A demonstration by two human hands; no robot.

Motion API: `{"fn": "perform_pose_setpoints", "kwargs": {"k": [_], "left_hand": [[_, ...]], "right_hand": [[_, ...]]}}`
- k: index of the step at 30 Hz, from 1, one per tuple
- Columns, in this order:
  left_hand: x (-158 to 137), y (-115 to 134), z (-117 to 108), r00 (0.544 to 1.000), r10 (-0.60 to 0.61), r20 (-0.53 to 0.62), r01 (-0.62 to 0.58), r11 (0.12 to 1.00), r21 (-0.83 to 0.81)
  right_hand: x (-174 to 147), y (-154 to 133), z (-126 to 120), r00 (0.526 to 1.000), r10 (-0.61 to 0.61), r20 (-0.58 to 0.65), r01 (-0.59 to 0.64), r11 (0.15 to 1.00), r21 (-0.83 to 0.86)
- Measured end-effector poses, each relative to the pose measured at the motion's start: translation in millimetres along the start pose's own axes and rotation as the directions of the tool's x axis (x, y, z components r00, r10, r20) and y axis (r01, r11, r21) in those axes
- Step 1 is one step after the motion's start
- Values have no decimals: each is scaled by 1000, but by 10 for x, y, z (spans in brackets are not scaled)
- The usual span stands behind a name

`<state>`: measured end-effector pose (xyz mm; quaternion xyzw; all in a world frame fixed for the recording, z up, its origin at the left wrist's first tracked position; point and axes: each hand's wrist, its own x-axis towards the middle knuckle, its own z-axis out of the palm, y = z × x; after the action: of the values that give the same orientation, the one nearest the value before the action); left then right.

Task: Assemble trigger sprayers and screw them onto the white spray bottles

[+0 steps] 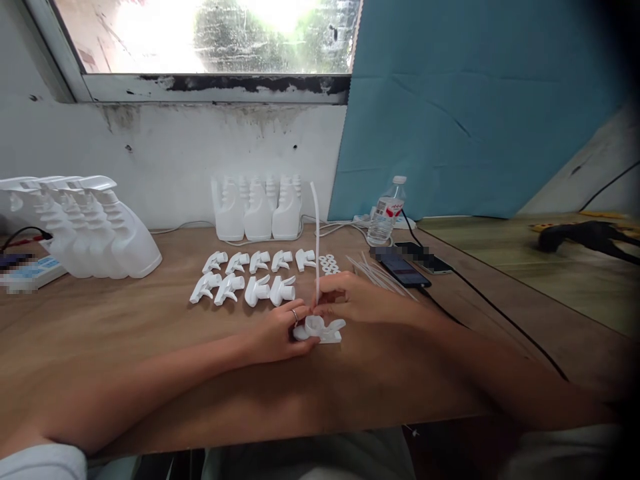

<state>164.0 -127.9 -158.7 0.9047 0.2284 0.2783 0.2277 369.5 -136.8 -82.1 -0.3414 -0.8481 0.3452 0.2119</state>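
My left hand (289, 331), with a ring on one finger, is closed around a white spray trigger head (316, 326) low over the table near its front. The head's round collar faces up and its lever points right. A thin white dip tube (317, 247) stands upright above the collar, pinched near its lower end by the fingers of my right hand (350, 298). Fingers partly hide that end, so I cannot tell whether it sits inside the head. Two rows of white trigger heads (259, 262) lie just beyond my hands, beside small white rings (329, 265).
Loose tubes (377, 275) lie right of the rings, near two phones (400, 267) with cables. A water bottle (385, 217) stands behind them. White spray bottles (259, 213) stand by the wall, and more white bottles (105, 233) are at the left. A blue sheet (450, 107) hangs behind.
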Motion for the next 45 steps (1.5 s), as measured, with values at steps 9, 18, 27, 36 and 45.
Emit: {"fn": "perform_pose_setpoints", "kwargs": {"k": [9,18,27,36,45], "left_hand": [[-16,-15,7,998,-40,41,43,996,-75],[11,-12,-15,998,-36,52,42,993,-107],[99,40,-96,975,-220,-20,185,865,-467],[797,129,-386,954,-181,-237,24,838,-545],[1336,-822,-1477,693,-5,-721,156,977,143]], "right_hand": [[-30,22,73,979,-204,14,203,961,-187],[-7,64,167,955,-292,57,295,902,-316],[-63,295,-1,987,-76,-142,91,991,96],[-99,449,-161,883,182,-433,166,741,651],[-201,509,-549,630,224,-744,393,734,554]]}}
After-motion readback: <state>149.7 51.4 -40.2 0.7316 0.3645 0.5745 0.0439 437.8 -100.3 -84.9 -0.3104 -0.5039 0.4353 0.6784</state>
